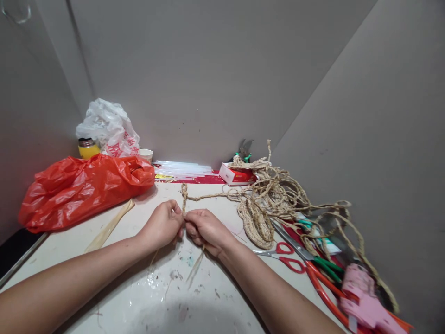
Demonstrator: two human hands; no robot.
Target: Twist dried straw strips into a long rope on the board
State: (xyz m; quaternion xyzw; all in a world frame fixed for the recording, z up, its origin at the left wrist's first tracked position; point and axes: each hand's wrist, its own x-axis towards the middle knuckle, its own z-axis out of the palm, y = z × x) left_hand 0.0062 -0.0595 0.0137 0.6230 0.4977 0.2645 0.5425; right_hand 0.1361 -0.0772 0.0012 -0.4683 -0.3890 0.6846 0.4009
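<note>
My left hand point(163, 225) and my right hand point(205, 228) meet over the middle of the white table point(114, 287), fingers pinched together on a braided straw rope point(184, 195). The rope stands up between the fingertips, then runs right to a tangled heap of the same rope point(278, 192). Loose straw strands point(195, 269) hang below my right hand onto the table.
A red plastic bag point(83, 188) lies at the left, with a white bag point(107, 125) and a yellow jar point(88, 148) behind it. Glue sticks point(182, 168) and a small red-and-white box point(234, 175) line the wall. Red-handled scissors point(285, 255), shears point(323, 269) and a pink glue gun point(365, 301) lie at the right.
</note>
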